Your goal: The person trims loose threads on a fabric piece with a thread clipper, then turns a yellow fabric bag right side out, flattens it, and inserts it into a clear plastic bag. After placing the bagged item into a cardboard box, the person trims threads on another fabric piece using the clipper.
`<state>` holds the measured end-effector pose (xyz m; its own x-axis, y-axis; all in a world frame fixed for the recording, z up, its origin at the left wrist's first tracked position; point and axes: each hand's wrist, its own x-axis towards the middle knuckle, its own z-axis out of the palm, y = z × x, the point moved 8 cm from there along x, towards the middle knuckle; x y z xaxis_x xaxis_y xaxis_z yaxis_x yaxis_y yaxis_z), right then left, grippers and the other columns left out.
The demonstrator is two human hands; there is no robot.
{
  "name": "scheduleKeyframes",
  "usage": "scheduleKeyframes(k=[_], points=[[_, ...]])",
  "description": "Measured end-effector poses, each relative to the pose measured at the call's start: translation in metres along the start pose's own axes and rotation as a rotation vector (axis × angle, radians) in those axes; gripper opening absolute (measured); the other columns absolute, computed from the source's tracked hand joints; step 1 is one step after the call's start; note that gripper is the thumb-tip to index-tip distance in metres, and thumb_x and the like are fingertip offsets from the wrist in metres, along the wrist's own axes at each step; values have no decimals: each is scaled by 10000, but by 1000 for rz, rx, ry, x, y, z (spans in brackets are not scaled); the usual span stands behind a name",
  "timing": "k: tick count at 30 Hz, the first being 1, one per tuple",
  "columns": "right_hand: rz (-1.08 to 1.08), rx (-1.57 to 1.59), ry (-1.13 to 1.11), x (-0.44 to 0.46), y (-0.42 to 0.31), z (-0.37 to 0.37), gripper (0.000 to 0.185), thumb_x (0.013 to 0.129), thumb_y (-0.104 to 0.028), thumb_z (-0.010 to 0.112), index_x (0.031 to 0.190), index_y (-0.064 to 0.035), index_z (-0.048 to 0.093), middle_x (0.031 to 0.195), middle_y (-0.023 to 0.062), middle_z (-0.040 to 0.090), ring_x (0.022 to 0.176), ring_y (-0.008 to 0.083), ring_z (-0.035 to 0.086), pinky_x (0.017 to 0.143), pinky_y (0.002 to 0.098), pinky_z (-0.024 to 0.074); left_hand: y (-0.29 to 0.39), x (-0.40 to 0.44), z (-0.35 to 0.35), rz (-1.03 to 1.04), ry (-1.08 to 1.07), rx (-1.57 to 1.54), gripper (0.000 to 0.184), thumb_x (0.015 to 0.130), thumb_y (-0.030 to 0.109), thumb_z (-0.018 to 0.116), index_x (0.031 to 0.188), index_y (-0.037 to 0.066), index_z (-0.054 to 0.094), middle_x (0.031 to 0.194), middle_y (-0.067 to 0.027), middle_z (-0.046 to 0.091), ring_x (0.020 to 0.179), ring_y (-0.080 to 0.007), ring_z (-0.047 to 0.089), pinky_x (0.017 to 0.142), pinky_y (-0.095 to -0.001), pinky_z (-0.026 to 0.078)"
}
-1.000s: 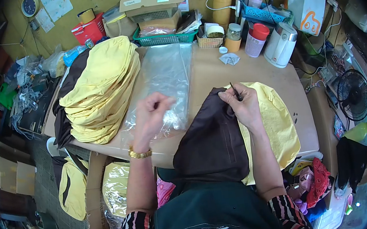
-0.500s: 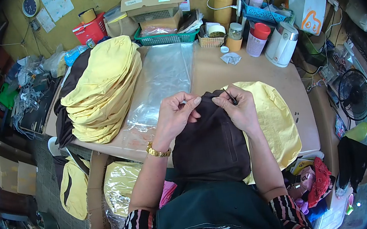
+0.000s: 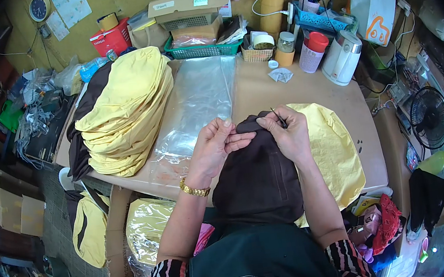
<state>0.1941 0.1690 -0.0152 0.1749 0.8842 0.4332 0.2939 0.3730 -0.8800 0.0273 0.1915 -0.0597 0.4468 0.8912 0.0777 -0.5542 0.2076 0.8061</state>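
A dark brown fabric piece (image 3: 254, 181) with a stitched rectangular line hangs over the table's near edge, against my apron. My right hand (image 3: 290, 130) pinches its top edge between thumb and fingers. A thin, dark, pointed tool (image 3: 279, 118), perhaps thread snips, sticks out of the same hand. My left hand (image 3: 217, 145) is at the top left of the fabric. Its thumb and forefinger are pressed together and its other fingers reach along the cloth edge; anything pinched there is too small to see. Yellow fabric (image 3: 333, 150) lies spread beside and beneath the dark piece.
A tall pile of yellow and dark fabric pieces (image 3: 126, 114) stands at the left, beside clear plastic sheets (image 3: 200, 94). Along the back are a green basket (image 3: 203, 49), a lidded cup (image 3: 313, 51) and a white kettle (image 3: 342, 56). A carton (image 3: 114, 243) sits below the table's front edge.
My left thumb and forefinger have moved left, off the cloth edge, while the other fingers straightened along it. The fabric's top edge has folded over slightly. My right hand keeps its hold.
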Motion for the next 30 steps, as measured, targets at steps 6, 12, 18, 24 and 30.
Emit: scheduleKeyframes(k=[6,12,18,24,30], points=[[-246,-328,133,-10,-47,-3,205,796,-141,753,929,-21,654,916,81,568,662,210,565,590,323,437,3,0,1,46,42,15,193,1006,174,498,865,43,513,860,-68,617,972,-307,685,810,-342,601],[-578,-757,30,-31,-84,19,335,698,-136,769,1007,-66,660,851,47,520,684,216,570,593,344,406,2,1,-4,68,130,55,223,1009,230,499,886,43,507,878,-55,601,875,-189,681,807,-314,591],[-638,-753,21,-31,-90,28,169,725,-123,721,838,-95,598,748,40,456,639,181,538,578,345,381,-1,0,-7,69,151,151,235,1005,257,511,898,47,501,898,-52,596,828,-148,670,771,-288,581],[-563,-642,2,-24,-83,26,207,697,-69,777,811,-64,604,796,54,565,629,196,577,564,309,411,1,-3,-1,89,146,165,210,1007,245,506,903,63,502,904,-60,615,826,-162,679,782,-308,580],[11,-48,-249,16,5,17,228,783,-159,779,828,20,645,717,23,580,601,83,480,539,250,366,16,-12,3,101,102,162,274,1022,304,464,968,39,504,967,-90,621,775,-147,655,729,-274,565]])
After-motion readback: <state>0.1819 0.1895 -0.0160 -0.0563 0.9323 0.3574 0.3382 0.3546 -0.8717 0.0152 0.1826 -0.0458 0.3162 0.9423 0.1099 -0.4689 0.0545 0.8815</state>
